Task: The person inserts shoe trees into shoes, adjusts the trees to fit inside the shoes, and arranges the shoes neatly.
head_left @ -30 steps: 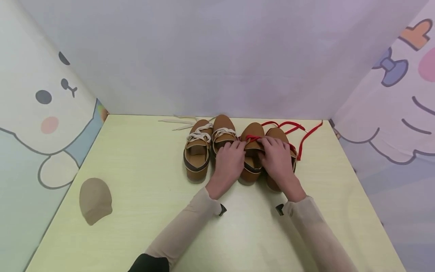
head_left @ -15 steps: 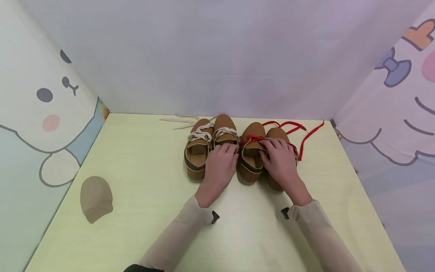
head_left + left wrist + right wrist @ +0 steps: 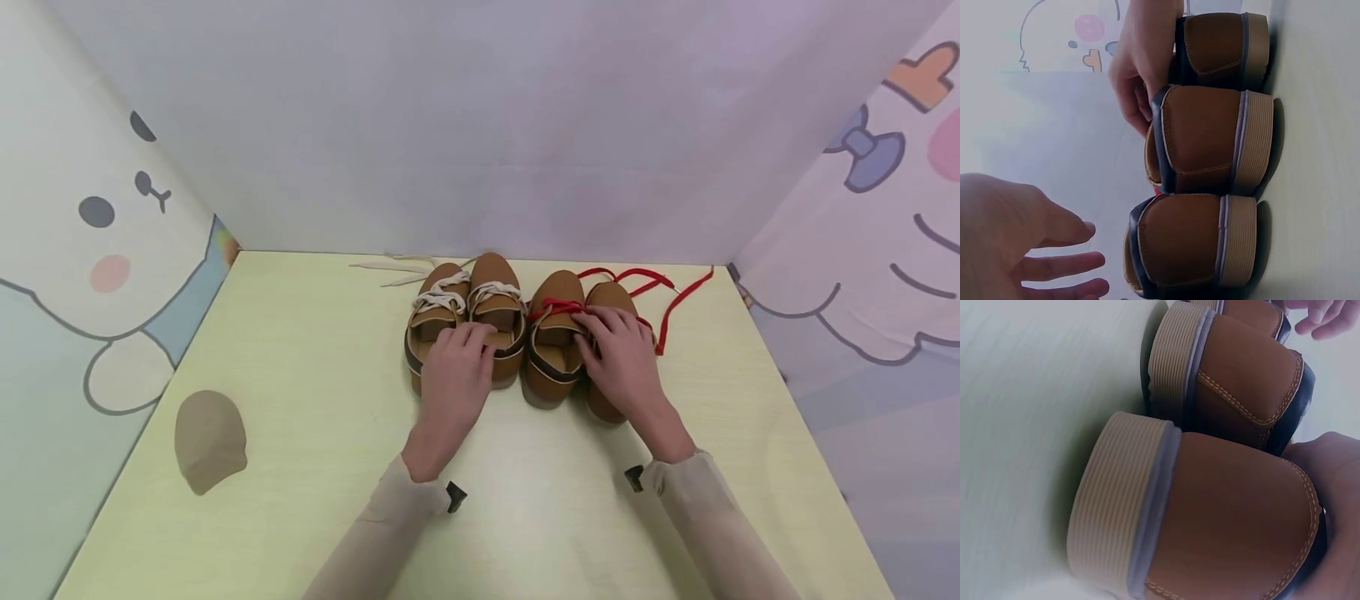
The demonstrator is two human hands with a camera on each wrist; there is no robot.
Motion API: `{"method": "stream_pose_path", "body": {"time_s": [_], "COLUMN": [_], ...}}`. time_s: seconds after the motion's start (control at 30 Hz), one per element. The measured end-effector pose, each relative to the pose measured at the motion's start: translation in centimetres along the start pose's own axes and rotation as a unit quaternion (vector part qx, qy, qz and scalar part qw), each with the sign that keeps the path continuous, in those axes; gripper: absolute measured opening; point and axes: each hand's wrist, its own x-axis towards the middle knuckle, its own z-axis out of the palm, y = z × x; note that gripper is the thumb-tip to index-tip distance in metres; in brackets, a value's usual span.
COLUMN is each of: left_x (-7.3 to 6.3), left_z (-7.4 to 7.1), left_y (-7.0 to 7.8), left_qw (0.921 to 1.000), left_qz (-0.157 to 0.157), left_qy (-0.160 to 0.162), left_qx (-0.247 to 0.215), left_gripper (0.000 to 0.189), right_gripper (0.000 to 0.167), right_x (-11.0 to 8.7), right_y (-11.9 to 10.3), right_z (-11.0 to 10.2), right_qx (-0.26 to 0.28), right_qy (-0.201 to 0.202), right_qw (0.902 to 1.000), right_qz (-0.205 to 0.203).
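Over the red-laced shoes (image 3: 558, 287), my right grip (image 3: 619, 357) (pinching? can't tell) could drag one, snagging laces (image 3: 560, 307); left grip (image 3: 456, 373) spread.

The table (image 3: 315, 350) carries four shoes (image 3: 557, 287) and a cap (image 3: 211, 442).

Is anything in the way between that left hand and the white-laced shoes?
Nothing visible. The left hand hovers over the white-laced shoes; in the left wrist view, only a gap separates its fingers from the nearest heel. The red-laced shoes stand to the right.
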Motion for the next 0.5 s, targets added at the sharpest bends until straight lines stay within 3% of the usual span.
{"method": "stream_pose_path", "body": {"time_s": [0.5], "left_x": [-1.3], "left_z": [-2.6], "left_y": [-2.1], "left_qw": [0.9986], "left_qz": [-0.049], "left_qy": [0.012], "left_qx": [-0.018], "left_gripper": [0.022], "right_gripper": [0.034], "right_x": [-1.0], "right_y": [0.6], "right_z": [-0.4], "right_qx": [0.007], "right_qy": [0.018], "right_qw": [0.9997], "right_qz": [-0.018]}}
